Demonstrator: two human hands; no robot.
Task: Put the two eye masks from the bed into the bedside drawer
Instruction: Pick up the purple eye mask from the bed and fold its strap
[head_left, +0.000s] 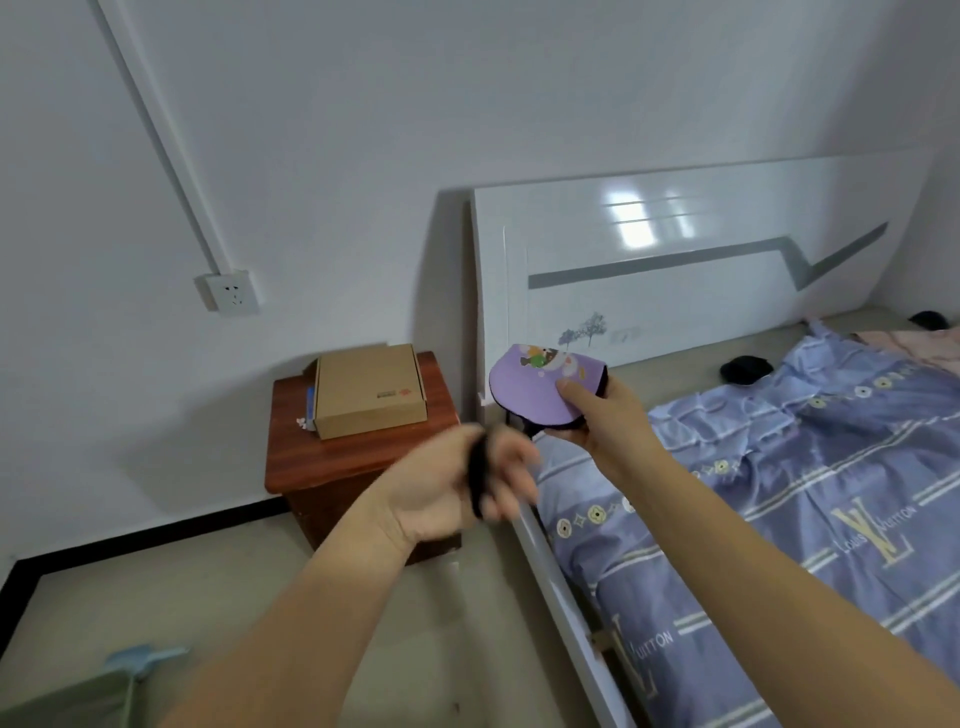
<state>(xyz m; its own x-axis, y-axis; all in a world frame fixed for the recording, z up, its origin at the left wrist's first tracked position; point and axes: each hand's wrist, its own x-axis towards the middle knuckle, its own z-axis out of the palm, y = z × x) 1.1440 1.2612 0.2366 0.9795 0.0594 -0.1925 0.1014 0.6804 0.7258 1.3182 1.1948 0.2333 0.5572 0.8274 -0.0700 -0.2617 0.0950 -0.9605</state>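
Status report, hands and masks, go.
Right hand gripping purple eye mask. Left hand closed on its black strap, blurred. Nightstand ahead, cardboard box on top; drawer hidden.

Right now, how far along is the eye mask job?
Partway. The right hand holds the purple mask, its black strap looped over the blurred left hand. A dark item, maybe the second mask, lies on the bed. The nightstand drawer is hidden, so nothing looks stowed.

Both bare forearms reached forward. The right hand (597, 415) was raised, palm up, thumb pressed down in a pinch. The left hand (457, 488), lower and motion-blurred, had its fingers (511, 467) curled in a loose grip.
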